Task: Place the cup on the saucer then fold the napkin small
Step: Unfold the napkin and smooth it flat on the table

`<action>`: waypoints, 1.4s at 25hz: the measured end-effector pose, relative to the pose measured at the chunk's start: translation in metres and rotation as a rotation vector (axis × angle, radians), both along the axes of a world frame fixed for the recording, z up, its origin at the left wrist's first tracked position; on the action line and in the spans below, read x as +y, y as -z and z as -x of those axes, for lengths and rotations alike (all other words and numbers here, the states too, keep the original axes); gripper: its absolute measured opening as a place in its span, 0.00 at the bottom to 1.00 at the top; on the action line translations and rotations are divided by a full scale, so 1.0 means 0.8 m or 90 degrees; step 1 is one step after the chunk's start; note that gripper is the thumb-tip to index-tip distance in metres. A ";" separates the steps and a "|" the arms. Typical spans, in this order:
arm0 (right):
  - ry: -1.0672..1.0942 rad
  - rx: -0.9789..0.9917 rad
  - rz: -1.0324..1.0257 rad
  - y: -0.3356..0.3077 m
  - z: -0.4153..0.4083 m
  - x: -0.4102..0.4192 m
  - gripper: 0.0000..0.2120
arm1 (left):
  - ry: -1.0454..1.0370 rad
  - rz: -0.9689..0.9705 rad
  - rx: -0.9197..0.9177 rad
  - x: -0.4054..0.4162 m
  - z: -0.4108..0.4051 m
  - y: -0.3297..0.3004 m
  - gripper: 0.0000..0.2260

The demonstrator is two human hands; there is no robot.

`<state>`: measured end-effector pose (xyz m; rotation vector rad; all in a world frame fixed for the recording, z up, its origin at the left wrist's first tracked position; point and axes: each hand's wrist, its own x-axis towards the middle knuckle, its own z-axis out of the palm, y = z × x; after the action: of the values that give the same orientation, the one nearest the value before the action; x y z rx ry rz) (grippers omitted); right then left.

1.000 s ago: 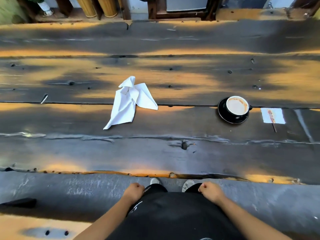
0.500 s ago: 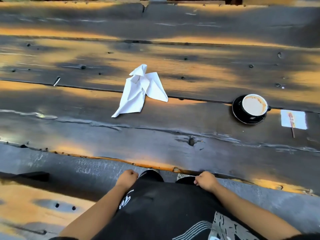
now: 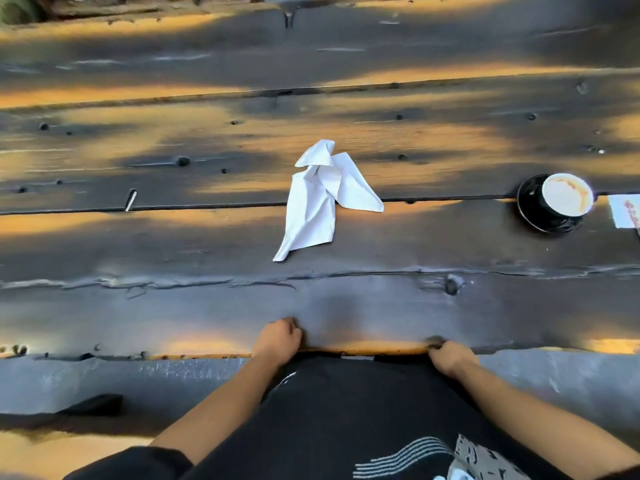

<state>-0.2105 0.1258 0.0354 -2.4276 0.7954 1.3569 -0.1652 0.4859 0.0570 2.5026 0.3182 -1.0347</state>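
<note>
A crumpled white napkin (image 3: 322, 199) lies in the middle of the dark wooden table (image 3: 207, 306). Far right, a black cup (image 3: 566, 197) filled with milky coffee sits on a black saucer (image 3: 535, 220). My left hand (image 3: 278, 341) is at the table's near edge with fingers curled and nothing in it. My right hand (image 3: 450, 356) is also at the near edge, fingers curled, holding nothing. Both hands are well short of the napkin and the cup.
A white paper slip (image 3: 625, 211) with red print lies just right of the saucer at the frame's edge. A grey bench edge (image 3: 138, 379) runs below the table. My lap in black clothing fills the bottom centre.
Both hands have risen from my lap to the table's near edge. The view has shifted, so the napkin and cup appear further right.
</note>
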 end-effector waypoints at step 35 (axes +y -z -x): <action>-0.189 -0.396 -0.070 0.010 -0.378 0.091 0.17 | 0.061 0.124 -0.434 -0.061 -0.438 -0.012 0.12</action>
<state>0.0919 0.1983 0.0276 -2.7101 0.2055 0.6113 0.1851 0.4373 0.0666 2.5247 -0.1039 -0.1818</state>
